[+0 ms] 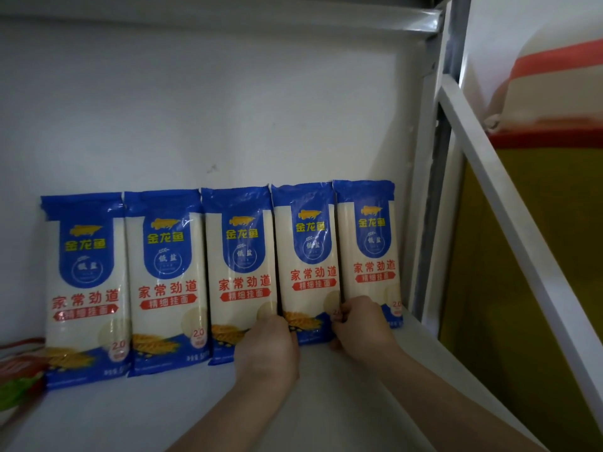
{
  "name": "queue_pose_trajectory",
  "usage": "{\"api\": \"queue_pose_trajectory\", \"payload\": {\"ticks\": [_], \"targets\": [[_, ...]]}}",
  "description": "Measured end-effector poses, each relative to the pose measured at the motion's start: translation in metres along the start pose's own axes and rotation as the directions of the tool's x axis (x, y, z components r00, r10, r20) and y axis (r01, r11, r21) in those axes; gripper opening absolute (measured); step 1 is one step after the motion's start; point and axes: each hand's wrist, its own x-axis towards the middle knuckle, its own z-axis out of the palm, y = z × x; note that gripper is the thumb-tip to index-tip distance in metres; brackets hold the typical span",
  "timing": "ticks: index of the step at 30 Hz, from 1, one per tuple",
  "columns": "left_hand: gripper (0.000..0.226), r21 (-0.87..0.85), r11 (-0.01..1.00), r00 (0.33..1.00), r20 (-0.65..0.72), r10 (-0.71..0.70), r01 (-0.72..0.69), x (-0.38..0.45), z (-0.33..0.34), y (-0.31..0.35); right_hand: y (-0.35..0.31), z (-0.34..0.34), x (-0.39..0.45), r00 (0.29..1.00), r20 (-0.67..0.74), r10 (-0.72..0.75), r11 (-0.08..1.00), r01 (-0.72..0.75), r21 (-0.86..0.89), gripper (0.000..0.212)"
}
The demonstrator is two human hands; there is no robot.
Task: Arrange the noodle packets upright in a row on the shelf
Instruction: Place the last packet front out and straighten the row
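Note:
Several blue-and-white noodle packets stand upright in a row against the white back wall of the shelf (pixel 326 386). The fourth packet from the left (pixel 308 256) is held at its lower end by both hands. My left hand (pixel 269 345) grips its lower left edge, next to the third packet (pixel 239 265). My right hand (pixel 362 324) pinches its lower right edge, where it meets the rightmost packet (pixel 367 243). The two packets at the left (pixel 86 288) (pixel 166 275) stand untouched.
A red and green package (pixel 16 376) lies at the shelf's far left. A grey metal upright (pixel 437 177) and a white slanted bar (pixel 509 216) bound the shelf on the right. Beyond them are yellow and red sacks (pixel 522 288).

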Motion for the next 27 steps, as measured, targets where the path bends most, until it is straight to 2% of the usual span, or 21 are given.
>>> {"api": "queue_pose_trajectory", "payload": {"ticks": [4, 6, 7, 9, 10, 11, 13, 15, 17, 20, 24, 27], "targets": [[0.014, -0.011, 1.0, 1.0, 0.011, -0.009, 0.009, 0.001, -0.004, 0.002, 0.001, -0.007, -0.008, 1.0, -0.017, -0.02, 0.999, 0.02, 0.029, 0.012], [0.015, 0.052, 0.999, 0.999, 0.033, -0.002, 0.001, -0.004, -0.01, 0.001, 0.006, -0.024, -0.011, 0.995, -0.095, -0.034, 0.995, 0.043, 0.091, 0.009], [0.015, 0.113, 0.993, 0.999, -0.004, 0.041, -0.04, -0.005, -0.014, 0.003, 0.009, -0.036, -0.013, 0.989, -0.148, -0.023, 0.992, 0.041, 0.123, 0.007], [0.017, 0.216, 0.965, 0.987, -0.025, 0.16, -0.15, -0.008, -0.021, 0.012, 0.021, -0.06, -0.01, 0.971, -0.234, 0.05, 0.987, -0.012, 0.162, 0.021], [0.016, 0.245, 0.948, 0.978, 0.005, 0.21, -0.205, -0.012, -0.021, 0.019, 0.028, -0.069, -0.007, 0.968, -0.229, 0.097, 0.98, -0.053, 0.191, 0.031], [0.012, 0.182, 0.948, 0.965, 0.077, 0.251, -0.262, -0.015, -0.018, 0.029, 0.033, -0.076, -0.004, 0.973, -0.18, 0.142, 0.967, -0.098, 0.235, 0.044], [0.023, 0.058, 0.955, 0.953, 0.109, 0.283, -0.29, -0.013, -0.007, 0.048, 0.037, -0.078, 0.005, 0.983, -0.03, 0.18, 0.936, -0.162, 0.314, 0.063], [0.019, -0.098, 0.961, 0.954, 0.131, 0.269, -0.257, -0.003, 0.0, 0.067, 0.036, -0.076, 0.016, 0.986, 0.059, 0.156, 0.929, -0.167, 0.331, 0.059], [0.013, -0.129, 0.964, 0.959, 0.136, 0.249, -0.232, 0.003, 0.005, 0.082, 0.035, -0.077, 0.027, 0.983, 0.101, 0.153, 0.919, -0.179, 0.351, 0.042], [0.021, -0.043, 0.984, 0.969, 0.173, 0.179, -0.174, 0.007, 0.013, 0.087, 0.034, -0.078, 0.038, 0.963, 0.198, 0.184, 0.865, -0.254, 0.432, 0.018], [0.021, 0.106, 0.97, 0.952, 0.238, 0.191, -0.22, 0.009, 0.018, 0.087, 0.039, -0.073, 0.039, 0.961, 0.194, 0.2, 0.872, -0.264, 0.411, 0.019], [0.022, 0.166, 0.938, 0.941, 0.203, 0.27, -0.305, 0.007, 0.018, 0.085, 0.041, -0.07, 0.041, 0.966, 0.17, 0.194, 0.873, -0.249, 0.419, 0.021]]}}
